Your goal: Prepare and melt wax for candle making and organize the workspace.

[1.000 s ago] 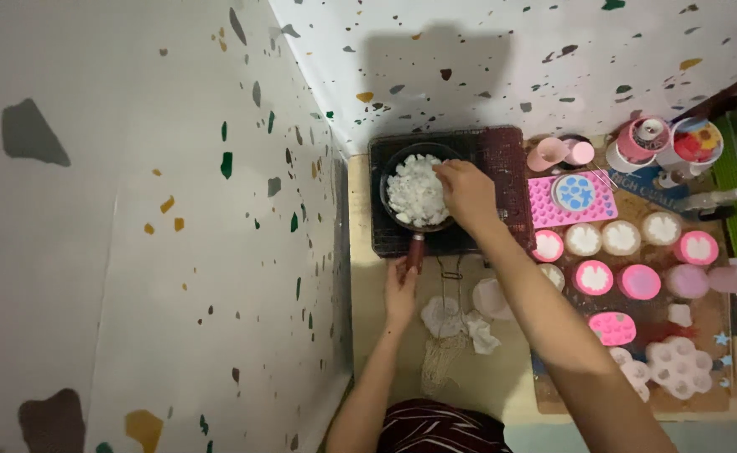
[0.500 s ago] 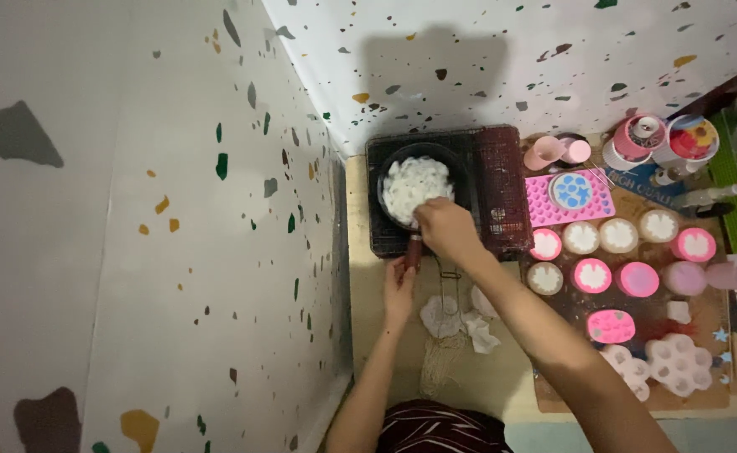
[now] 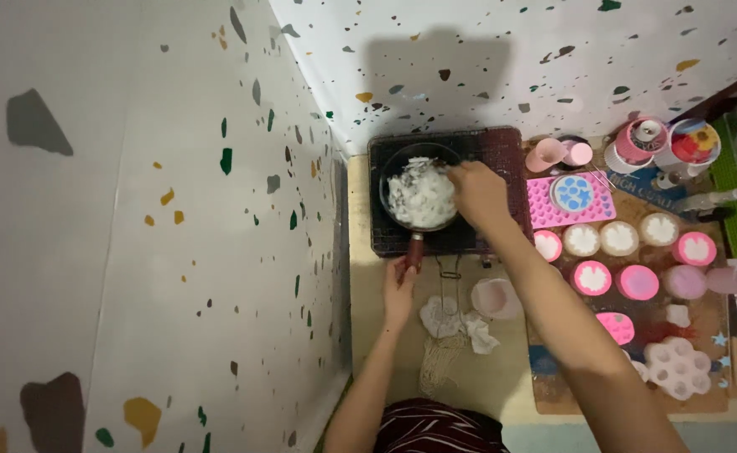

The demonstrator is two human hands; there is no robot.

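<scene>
My left hand [image 3: 399,289] gripped the pan [image 3: 421,195] handle while my right hand [image 3: 479,191], fingers curled at its rim, could get burned or knock white bits [image 3: 419,193] out.

The scene is evenly and softly lit from above; a broad head-shaped shadow is cast on the wall [image 3: 435,75], and the corners are slightly blurred and stretched

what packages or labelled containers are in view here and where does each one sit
Pink tub: round, white lid, back right of the table, behind the moulds.
Printed tub: round, white rim, red and multicoloured top, right of the pink tub.
Dark blue printed pack: flat, lying just in front of both tubs, partly covered.
No screens or signs show.
</scene>
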